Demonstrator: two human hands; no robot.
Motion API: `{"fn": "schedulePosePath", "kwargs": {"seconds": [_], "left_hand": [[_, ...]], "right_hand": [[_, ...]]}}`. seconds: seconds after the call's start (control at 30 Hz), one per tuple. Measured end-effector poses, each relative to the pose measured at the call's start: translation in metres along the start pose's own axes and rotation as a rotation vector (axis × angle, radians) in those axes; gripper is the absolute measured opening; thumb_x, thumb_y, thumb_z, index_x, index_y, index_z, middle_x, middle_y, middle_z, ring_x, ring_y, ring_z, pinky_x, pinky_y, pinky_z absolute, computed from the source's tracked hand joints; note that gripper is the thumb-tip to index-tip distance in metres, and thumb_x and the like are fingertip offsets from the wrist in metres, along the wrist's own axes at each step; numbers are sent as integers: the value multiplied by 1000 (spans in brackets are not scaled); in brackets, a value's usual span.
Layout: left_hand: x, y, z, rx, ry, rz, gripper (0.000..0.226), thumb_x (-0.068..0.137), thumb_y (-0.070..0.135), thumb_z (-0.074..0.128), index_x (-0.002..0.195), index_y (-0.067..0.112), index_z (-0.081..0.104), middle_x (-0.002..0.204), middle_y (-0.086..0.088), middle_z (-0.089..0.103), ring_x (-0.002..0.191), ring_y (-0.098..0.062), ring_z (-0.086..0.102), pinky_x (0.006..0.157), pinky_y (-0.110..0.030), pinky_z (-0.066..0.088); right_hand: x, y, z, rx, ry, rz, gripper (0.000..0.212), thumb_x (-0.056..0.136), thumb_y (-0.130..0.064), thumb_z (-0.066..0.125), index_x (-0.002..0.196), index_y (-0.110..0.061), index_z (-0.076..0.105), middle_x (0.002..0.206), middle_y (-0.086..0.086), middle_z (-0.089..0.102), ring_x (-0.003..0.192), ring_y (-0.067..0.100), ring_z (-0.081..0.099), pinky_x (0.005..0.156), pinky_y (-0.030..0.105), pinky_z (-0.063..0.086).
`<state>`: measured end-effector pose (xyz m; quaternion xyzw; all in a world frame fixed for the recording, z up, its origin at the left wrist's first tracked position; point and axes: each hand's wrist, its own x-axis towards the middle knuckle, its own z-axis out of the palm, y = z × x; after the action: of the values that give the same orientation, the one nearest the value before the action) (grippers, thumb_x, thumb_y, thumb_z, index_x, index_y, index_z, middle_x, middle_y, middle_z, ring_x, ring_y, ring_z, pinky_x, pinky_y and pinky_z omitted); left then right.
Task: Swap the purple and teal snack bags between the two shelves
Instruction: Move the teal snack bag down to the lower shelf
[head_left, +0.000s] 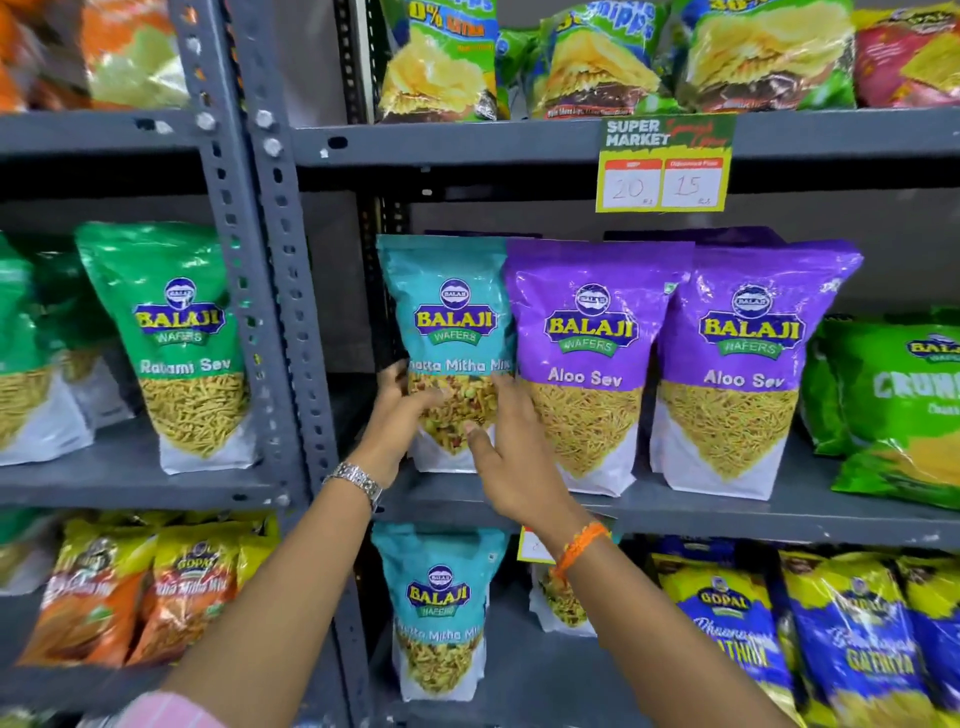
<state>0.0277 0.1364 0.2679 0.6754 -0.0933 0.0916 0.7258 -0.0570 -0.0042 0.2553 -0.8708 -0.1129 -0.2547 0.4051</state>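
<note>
A teal snack bag stands upright at the left end of the middle shelf. My left hand cups its lower left side and my right hand presses its lower right side, so both hold it. Right of it stand two purple snack bags, upright and side by side. On the shelf below, a second teal snack bag stands upright under the first. Behind my right wrist another bag is mostly hidden; its colour is unclear.
Grey slotted uprights separate this rack from the left one, which holds green bags. Green bags crowd the middle shelf's right end. Blue and yellow bags fill the lower right. A price tag hangs from the shelf above.
</note>
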Motion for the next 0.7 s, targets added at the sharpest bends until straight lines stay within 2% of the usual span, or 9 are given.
{"fn": "schedulePosePath", "kwargs": {"seconds": [0.07,0.13,0.2,0.3,0.37,0.5,0.57,0.63,0.7], "left_hand": [[1,-3,-3,19,-63,-28,85,76,7,77,149,12,32,117,2,63,102,-11,62,97,-37,50],[4,-6,-7,25,-83,-49,94,68,13,79,149,14,31,114,3,63,104,-14,64,100,-41,51],[6,-11,-11,74,-87,-39,90,75,8,81,150,13,31,123,-4,63,106,-15,64,99,-38,51],[3,-20,-16,158,-70,10,78,82,5,79,147,11,36,134,-10,61,111,-17,63,101,-37,52],[-3,-23,-20,179,-41,49,77,81,6,81,145,12,39,131,-8,61,117,-20,62,106,-42,51],[-18,-25,-29,194,33,135,78,79,10,84,144,10,40,122,1,62,102,0,60,97,-31,51],[-28,-25,-33,255,68,184,77,78,18,86,141,14,42,116,10,62,100,7,58,88,-23,51],[-38,-26,-36,333,128,231,75,74,29,89,134,18,46,118,8,66,101,-3,64,87,-30,55],[-47,-26,-36,442,214,277,74,70,36,91,127,19,48,122,-1,69,106,-17,68,86,-41,58]], "right_hand": [[7,1,8,0,-12,38,68,99,-12,51,157,-1,17,165,24,22,155,38,21,129,43,17],[14,2,13,0,10,53,71,98,-9,50,158,-2,15,166,23,22,156,37,19,130,44,17],[18,1,14,37,44,95,70,96,-8,51,158,-3,19,163,21,32,153,35,28,128,42,22],[24,3,13,80,121,139,71,89,-19,50,156,-8,28,152,18,48,139,35,49,121,49,38],[24,5,13,99,111,143,76,87,-24,48,157,-10,25,156,17,45,144,34,45,121,52,37],[24,3,8,83,53,156,71,96,-11,56,157,-3,22,154,22,46,144,38,45,118,54,40],[28,3,8,40,23,154,69,97,-17,60,155,-4,25,150,24,52,139,41,50,114,55,44],[33,2,9,-14,-30,136,68,95,-32,59,151,-9,31,145,20,58,134,42,54,111,54,46],[36,1,9,-40,-88,122,60,97,-31,60,149,-13,36,143,15,62,133,40,55,112,50,45]]}}
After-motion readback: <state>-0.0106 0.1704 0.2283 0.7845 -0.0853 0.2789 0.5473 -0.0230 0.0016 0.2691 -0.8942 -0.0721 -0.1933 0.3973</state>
